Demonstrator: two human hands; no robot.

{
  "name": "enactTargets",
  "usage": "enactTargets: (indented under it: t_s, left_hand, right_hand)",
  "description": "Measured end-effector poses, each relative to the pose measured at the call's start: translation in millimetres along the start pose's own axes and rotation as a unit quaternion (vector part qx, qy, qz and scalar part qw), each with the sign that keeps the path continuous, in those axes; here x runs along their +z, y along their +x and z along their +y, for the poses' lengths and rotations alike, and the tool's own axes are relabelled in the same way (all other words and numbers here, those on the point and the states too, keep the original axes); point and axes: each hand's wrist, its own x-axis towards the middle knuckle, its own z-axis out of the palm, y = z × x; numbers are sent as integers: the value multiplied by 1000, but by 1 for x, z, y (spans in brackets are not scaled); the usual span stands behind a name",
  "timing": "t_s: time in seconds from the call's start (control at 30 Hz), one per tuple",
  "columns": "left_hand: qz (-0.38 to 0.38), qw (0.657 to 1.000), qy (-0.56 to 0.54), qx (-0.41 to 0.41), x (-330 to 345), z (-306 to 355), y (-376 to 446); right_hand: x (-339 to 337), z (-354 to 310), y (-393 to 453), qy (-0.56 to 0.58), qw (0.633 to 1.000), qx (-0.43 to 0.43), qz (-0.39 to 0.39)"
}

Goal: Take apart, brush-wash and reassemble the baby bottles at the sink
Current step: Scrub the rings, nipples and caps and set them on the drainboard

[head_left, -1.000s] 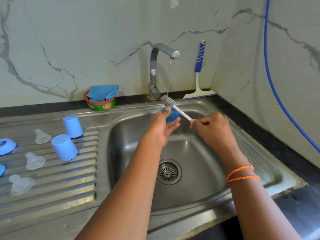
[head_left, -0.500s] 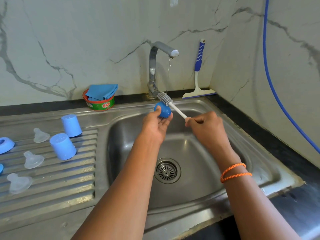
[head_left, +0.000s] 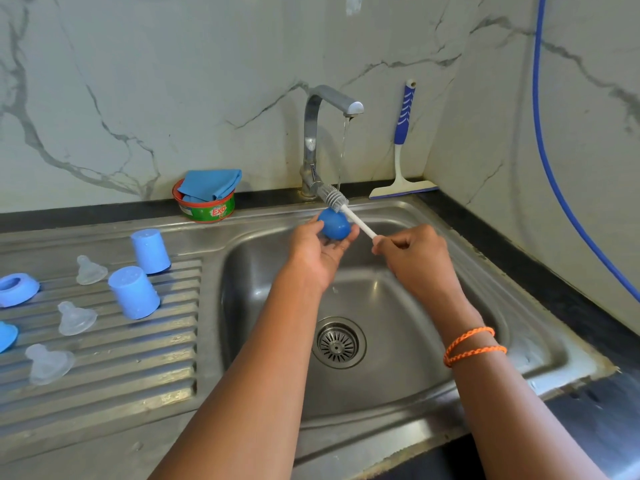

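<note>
Over the steel sink (head_left: 408,386), my left hand (head_left: 317,252) holds a small blue bottle part (head_left: 334,226) at its fingertips. My right hand (head_left: 414,258) grips the white handle of a small grey-bristled brush (head_left: 334,195), whose head lies just above the blue part, under a thin stream from the tap (head_left: 332,105). On the ribbed drainboard (head_left: 138,358) at left stand two blue caps (head_left: 149,251) (head_left: 133,292), three clear teats (head_left: 90,270) (head_left: 75,318) (head_left: 46,363) and two blue collar rings (head_left: 15,289) (head_left: 5,336).
A green and red soap tub (head_left: 207,207) with a blue cloth on it sits by the wall, left of the tap. A blue-handled squeegee (head_left: 401,157) leans in the corner. A blue hose (head_left: 561,188) runs down the right wall. The drain (head_left: 338,342) is uncovered.
Both hands have lifted slightly toward the tap. The brush head has moved from the far side of the blue part to just above it, under the water stream.
</note>
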Motion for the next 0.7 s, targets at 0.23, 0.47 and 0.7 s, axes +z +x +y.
enactTargets:
  t_s: [0.23, 0.47, 0.7]
  left_hand:
    - [26, 998, -36, 40, -9, 11, 8]
    - [-42, 996, 82, -11, 0, -7, 3]
    - [-27, 998, -5, 48, 4, -8, 6]
  right_hand:
    - [-13, 0, -4, 39, 996, 20, -74]
    - [5, 2, 0, -20, 1000, -8, 23]
    - [-17, 5, -1, 111, 990, 26, -87]
